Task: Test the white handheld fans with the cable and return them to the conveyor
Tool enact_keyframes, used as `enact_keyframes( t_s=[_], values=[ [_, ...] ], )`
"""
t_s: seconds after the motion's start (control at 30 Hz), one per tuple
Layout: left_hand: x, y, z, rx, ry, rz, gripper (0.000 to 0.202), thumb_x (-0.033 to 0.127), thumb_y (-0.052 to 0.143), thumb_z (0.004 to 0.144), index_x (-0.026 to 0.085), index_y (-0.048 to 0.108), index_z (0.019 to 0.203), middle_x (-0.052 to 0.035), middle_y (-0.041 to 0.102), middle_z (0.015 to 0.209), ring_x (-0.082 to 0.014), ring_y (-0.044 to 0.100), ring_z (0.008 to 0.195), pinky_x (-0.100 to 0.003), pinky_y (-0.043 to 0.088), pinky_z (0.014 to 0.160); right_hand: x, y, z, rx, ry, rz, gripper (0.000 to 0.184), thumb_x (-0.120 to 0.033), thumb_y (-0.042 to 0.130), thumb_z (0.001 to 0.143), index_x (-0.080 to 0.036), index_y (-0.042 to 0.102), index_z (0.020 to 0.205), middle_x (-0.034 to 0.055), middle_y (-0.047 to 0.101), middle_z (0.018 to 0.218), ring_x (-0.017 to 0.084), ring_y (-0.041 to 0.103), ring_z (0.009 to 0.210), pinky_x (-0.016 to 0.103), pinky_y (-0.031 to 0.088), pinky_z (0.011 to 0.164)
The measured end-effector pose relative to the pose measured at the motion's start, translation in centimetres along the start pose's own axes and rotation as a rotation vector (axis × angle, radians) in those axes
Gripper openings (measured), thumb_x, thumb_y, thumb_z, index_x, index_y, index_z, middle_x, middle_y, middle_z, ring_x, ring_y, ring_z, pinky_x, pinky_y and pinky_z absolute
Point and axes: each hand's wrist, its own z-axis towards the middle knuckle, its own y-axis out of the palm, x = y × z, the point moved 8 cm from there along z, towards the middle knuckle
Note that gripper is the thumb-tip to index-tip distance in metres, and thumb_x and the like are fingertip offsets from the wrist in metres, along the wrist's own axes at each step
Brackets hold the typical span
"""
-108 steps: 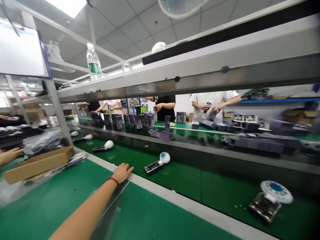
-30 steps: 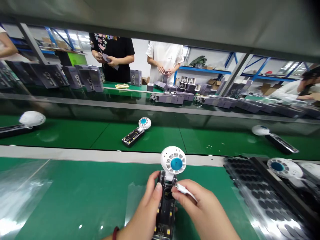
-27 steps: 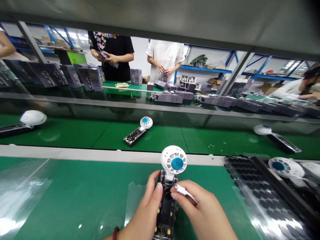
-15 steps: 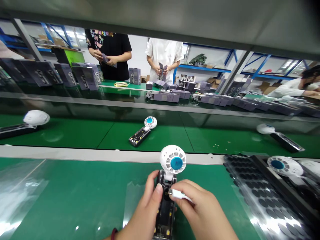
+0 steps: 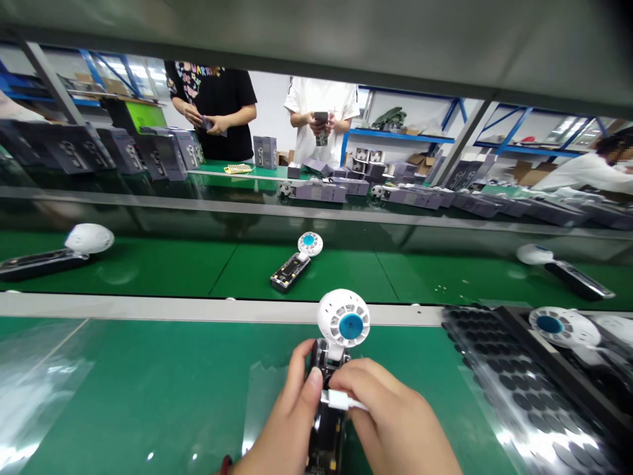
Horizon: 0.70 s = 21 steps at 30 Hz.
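At the bottom centre of the frame, the left hand (image 5: 287,429) clamps the black body of the handheld fan (image 5: 332,386), while the right hand (image 5: 395,429) pinches a white plug (image 5: 336,399) against it. Pushed in at a slant, the plug could slip or jam; a loose left grip could let the fan twist.

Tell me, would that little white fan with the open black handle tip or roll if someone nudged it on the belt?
The small white fan with the bare black handle is probably light: the left hand steadies it with thumb and fingers alone. The twin on the green conveyor belt lies flat, so sliding seems likelier than rolling. Its exposed circuitry looks fragile.
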Motion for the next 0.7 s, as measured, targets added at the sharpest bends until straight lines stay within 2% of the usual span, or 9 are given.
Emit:
enact_keyframes(
  t_s=[0.17,0.4,0.47,0.6,0.63,0.7],
  values=[
    [0.0,-0.1,0.0,0.036,0.003,-0.042,0.050,0.051,0.033,0.080,0.021,0.034,0.119,-0.0090,0.043,0.127,-0.0254,0.046,0.109,-0.037,0.033,0.092,0.1,0.3,0.0,-0.009,-0.009,0.016,0.032,-0.006,0.033,0.067,-0.027,0.051,0.083,-0.0029,0.059,0.084,0.016,0.058,0.066,0.025,0.046,0.059],
    [-0.1,0.2,-0.1,0.029,0.007,-0.088,0.049,0.052,0.035,0.079,0.022,0.036,0.119,-0.0067,0.053,0.117,-0.0251,0.048,0.105,-0.034,0.039,0.085,0.1,0.4,-0.3,0.046,-0.034,-0.030,0.030,-0.007,0.035,0.069,-0.026,0.053,0.082,-0.0015,0.058,0.078,0.017,0.056,0.064,0.025,0.044,0.055],
    [-0.1,0.1,-0.2,0.038,0.016,-0.093,0.049,0.052,0.035,0.079,0.022,0.036,0.118,-0.0067,0.052,0.118,-0.0249,0.047,0.107,-0.033,0.038,0.085,0.2,0.6,-0.4,0.072,-0.032,-0.031,0.030,-0.007,0.035,0.070,-0.026,0.055,0.081,-0.0006,0.058,0.085,0.017,0.056,0.066,0.025,0.044,0.055],
    [0.0,0.1,-0.1,0.009,-0.003,-0.060,0.047,0.051,0.035,0.079,0.021,0.036,0.115,-0.0075,0.051,0.118,-0.0237,0.045,0.109,-0.034,0.033,0.090,1.3,0.6,-0.3,0.115,0.125,0.062,0.024,-0.013,0.038,0.073,-0.026,0.058,0.078,0.0021,0.047,0.103,0.015,0.055,0.065,0.025,0.044,0.055],
    [0.0,0.1,0.0,-0.006,-0.011,-0.066,0.045,0.050,0.036,0.080,0.021,0.035,0.114,-0.0073,0.053,0.115,-0.0229,0.045,0.108,-0.033,0.033,0.090,1.6,0.4,-0.2,0.129,0.166,0.132,0.021,-0.015,0.040,0.074,-0.026,0.057,0.079,0.0021,0.047,0.101,0.014,0.055,0.067,0.024,0.043,0.057],
    [-0.5,0.6,0.1,-0.066,-0.061,-0.133,0.044,0.048,0.040,0.079,0.023,0.031,0.114,-0.0057,0.060,0.097,-0.0218,0.054,0.095,-0.033,0.040,0.081,2.5,-0.3,-0.2,0.161,0.265,0.303,0.016,-0.022,0.040,0.076,-0.026,0.055,0.081,0.0004,0.051,0.088,0.015,0.054,0.070,0.021,0.042,0.059]
  ],
)
